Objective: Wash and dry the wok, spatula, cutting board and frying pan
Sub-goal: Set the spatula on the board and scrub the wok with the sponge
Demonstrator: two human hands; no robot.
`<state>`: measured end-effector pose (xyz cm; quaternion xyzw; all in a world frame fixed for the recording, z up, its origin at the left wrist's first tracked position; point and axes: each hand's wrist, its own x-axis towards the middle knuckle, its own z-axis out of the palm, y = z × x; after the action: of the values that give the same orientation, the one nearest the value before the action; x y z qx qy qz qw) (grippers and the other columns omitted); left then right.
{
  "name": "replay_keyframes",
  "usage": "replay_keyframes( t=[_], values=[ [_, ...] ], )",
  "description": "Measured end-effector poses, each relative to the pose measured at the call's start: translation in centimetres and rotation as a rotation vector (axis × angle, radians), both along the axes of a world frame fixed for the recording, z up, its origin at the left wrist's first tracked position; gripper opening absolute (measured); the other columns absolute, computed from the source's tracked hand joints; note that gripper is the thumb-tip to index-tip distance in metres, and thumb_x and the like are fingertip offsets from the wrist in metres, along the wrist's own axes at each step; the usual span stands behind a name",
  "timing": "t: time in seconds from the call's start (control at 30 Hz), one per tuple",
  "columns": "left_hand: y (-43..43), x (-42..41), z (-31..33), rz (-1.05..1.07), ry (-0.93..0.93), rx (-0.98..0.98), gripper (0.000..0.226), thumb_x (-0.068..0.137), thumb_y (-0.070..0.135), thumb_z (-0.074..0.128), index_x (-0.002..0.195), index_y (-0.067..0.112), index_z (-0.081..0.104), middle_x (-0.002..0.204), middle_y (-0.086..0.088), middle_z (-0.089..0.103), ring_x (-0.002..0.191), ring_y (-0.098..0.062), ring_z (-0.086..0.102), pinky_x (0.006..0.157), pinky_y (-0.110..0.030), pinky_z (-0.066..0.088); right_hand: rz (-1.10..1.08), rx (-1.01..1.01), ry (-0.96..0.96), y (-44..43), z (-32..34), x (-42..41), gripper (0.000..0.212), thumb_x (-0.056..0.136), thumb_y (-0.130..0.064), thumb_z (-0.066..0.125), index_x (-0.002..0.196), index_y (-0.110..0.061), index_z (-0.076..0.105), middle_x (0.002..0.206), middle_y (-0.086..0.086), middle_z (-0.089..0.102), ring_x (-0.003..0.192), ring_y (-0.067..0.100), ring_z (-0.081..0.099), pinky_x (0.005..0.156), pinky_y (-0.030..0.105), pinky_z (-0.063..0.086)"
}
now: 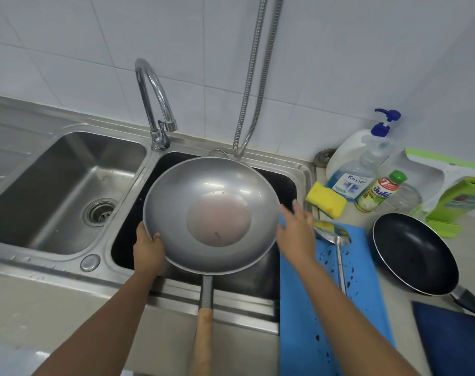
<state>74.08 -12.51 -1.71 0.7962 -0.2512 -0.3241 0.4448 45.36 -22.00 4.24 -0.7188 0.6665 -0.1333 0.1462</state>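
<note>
Your left hand is gripping the wok by its left rim over the right basin, handle pointing near, toward you. Your right hand is hovering with fingers released beside the right rim.

— Centre of the frame?
— Grey wok above the dark right basin, wooden handle toward the bottom edge. Gripped at the lower-left rim by the left hand.
— And the right hand?
— Spread, blurred, at the wok's right rim; touching or not, hard to tell.
— Right side?
— Metal spatula on a blue cutting board, black frying pan beside it, yellow sponge above.
</note>
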Motion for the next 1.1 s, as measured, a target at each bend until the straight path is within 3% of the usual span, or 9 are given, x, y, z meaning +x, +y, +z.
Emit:
replay_keyframes(
  t=[0.07, 0.17, 0.33, 0.47, 0.57, 0.77, 0.87, 0.93, 1.1],
  values=[
    [0.0, 0.2, -0.2, -0.008, 0.029, 0.006, 0.052, 0.098, 0.01, 0.046, 0.148, 0.014, 0.03, 0.124, -0.015, 0.057, 0.11, -0.031, 0.055, 0.086, -0.04, 0.043, -0.054, 0.111, -0.223, 3.8, -1.0, 2.6, 0.059, 0.093, -0.014, 0.051, 0.149, -0.022, 0.034, 0.154, 0.001, 0.031, 0.138, 0.027, 0.027, 0.111, 0.037, 0.029],
    [-0.1, 0.8, -0.3, -0.035, 0.072, 0.025, 0.053, 0.099, 0.011, 0.046, 0.148, 0.013, 0.026, 0.123, -0.016, 0.056, 0.107, -0.031, 0.054, 0.085, -0.04, 0.044, -0.248, 0.191, -0.637, 7.7, -2.0, 6.0, 0.071, 0.083, -0.009, 0.061, 0.144, -0.032, 0.034, 0.133, -0.003, 0.049, 0.126, 0.023, 0.047, 0.103, 0.041, 0.045],
    [-0.2, 2.8, -0.8, -0.131, 0.205, 0.069, 0.053, 0.1, 0.01, 0.046, 0.145, 0.016, 0.02, 0.122, -0.013, 0.053, 0.105, -0.028, 0.052, 0.094, -0.047, 0.048, -0.643, 0.306, -0.901, 11.3, -2.0, 9.2, 0.091, 0.086, -0.001, 0.067, 0.155, -0.019, 0.011, 0.155, 0.005, 0.022, 0.137, 0.026, 0.035, 0.11, 0.038, 0.033],
    [-0.7, 4.6, -0.5, -0.199, 0.342, 0.076, 0.057, 0.098, 0.005, 0.049, 0.143, 0.02, 0.018, 0.122, -0.011, 0.051, 0.108, -0.026, 0.052, 0.097, -0.049, 0.048, -0.758, 0.574, -1.326, 11.1, -3.3, 10.4, 0.053, 0.091, 0.003, 0.057, 0.14, -0.012, 0.042, 0.124, 0.011, 0.061, 0.109, 0.027, 0.063, 0.091, 0.041, 0.055],
    [-0.4, 5.3, -0.7, -0.21, 0.392, 0.05, 0.059, 0.096, 0.0, 0.05, 0.142, 0.017, 0.018, 0.12, -0.01, 0.05, 0.107, -0.023, 0.052, 0.085, -0.038, 0.047, -0.781, 0.469, -1.317, 11.5, -2.5, 11.8, 0.039, 0.092, 0.008, 0.052, 0.125, -0.014, 0.053, 0.114, 0.009, 0.066, 0.103, 0.027, 0.066, 0.081, 0.037, 0.059],
    [-0.7, 7.2, -0.4, -0.259, 0.563, 0.052, 0.049, 0.096, 0.003, 0.054, 0.134, 0.018, 0.025, 0.119, -0.006, 0.048, 0.108, -0.024, 0.053, 0.072, -0.036, 0.056, -0.779, 0.234, -1.223, 12.1, -0.4, 13.5, 0.038, 0.089, 0.004, 0.057, 0.118, -0.02, 0.062, 0.11, 0.006, 0.069, 0.099, 0.025, 0.069, 0.075, 0.033, 0.06],
    [-1.7, 8.3, -0.6, -0.333, 0.598, 0.104, 0.027, 0.098, 0.005, 0.052, 0.124, 0.0, 0.045, 0.116, -0.014, 0.06, 0.1, -0.026, 0.062, 0.062, -0.031, 0.059, -0.759, 0.126, -1.195, 12.1, 1.5, 13.2, 0.041, 0.088, 0.006, 0.054, 0.121, -0.017, 0.06, 0.109, 0.007, 0.069, 0.097, 0.024, 0.069, 0.069, 0.03, 0.06],
    [-1.8, 8.2, -0.8, -0.373, 0.664, 0.124, 0.024, 0.1, 0.002, 0.045, 0.122, -0.005, 0.054, 0.106, -0.017, 0.067, 0.093, -0.027, 0.066, 0.069, -0.035, 0.058, -0.755, 0.057, -1.139, 12.2, 2.4, 12.9, 0.039, 0.088, 0.006, 0.052, 0.116, -0.019, 0.062, 0.103, 0.002, 0.07, 0.095, 0.023, 0.069, 0.069, 0.032, 0.061],
    [-0.9, 5.3, -1.0, -0.409, 0.761, 0.147, 0.023, 0.1, -0.004, 0.039, 0.103, 0.002, 0.06, 0.104, -0.017, 0.068, 0.084, -0.022, 0.066, 0.081, -0.038, 0.052, -0.655, -0.051, -0.879, 12.7, 4.4, 12.3, 0.047, 0.085, -0.006, 0.054, 0.09, -0.052, 0.063, 0.094, -0.007, 0.073, 0.091, 0.019, 0.069, 0.08, 0.049, 0.058]
  ],
)
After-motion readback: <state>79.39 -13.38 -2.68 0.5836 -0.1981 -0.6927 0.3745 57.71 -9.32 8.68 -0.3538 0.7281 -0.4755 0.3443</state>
